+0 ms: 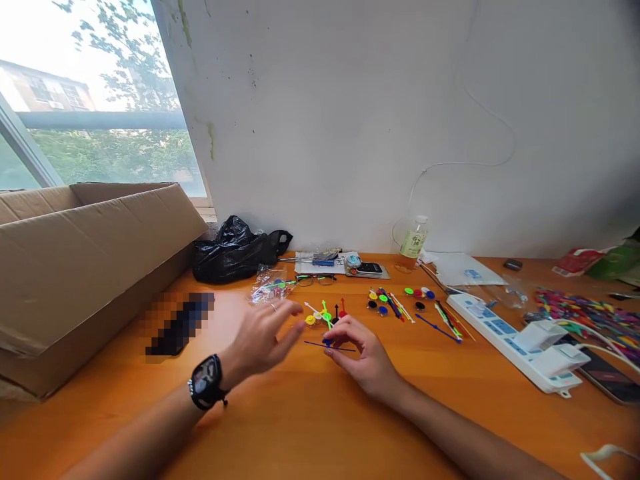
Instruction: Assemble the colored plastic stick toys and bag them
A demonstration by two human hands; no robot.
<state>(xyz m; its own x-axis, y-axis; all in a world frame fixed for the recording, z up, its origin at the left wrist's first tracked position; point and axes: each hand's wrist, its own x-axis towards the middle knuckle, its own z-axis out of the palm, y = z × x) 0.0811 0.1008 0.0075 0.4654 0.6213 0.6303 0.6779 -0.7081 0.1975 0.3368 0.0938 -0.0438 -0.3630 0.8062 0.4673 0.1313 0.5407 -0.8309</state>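
Observation:
My right hand (363, 357) pinches a small blue plastic spinner (327, 343), a thin blue arrow with a round hub, just above the wooden table (310, 427). My left hand (263, 337), with a black watch at its wrist, hovers to the left with thumb and fingers apart and nothing between them. Just beyond both hands lie several spinners with yellow, white, green, black and red discs and arrows; the yellow disc (311, 321) is nearest my left fingertips. My right fingers hide part of this group.
Loose discs (383, 300) and coloured arrows (437, 327) lie to the right, before a white power strip (505, 337) with plugged chargers. A bottle (414, 243), eyeglasses (315, 279) and a black bag (235, 253) stand or lie along the back. A cardboard box (100, 267) fills the left.

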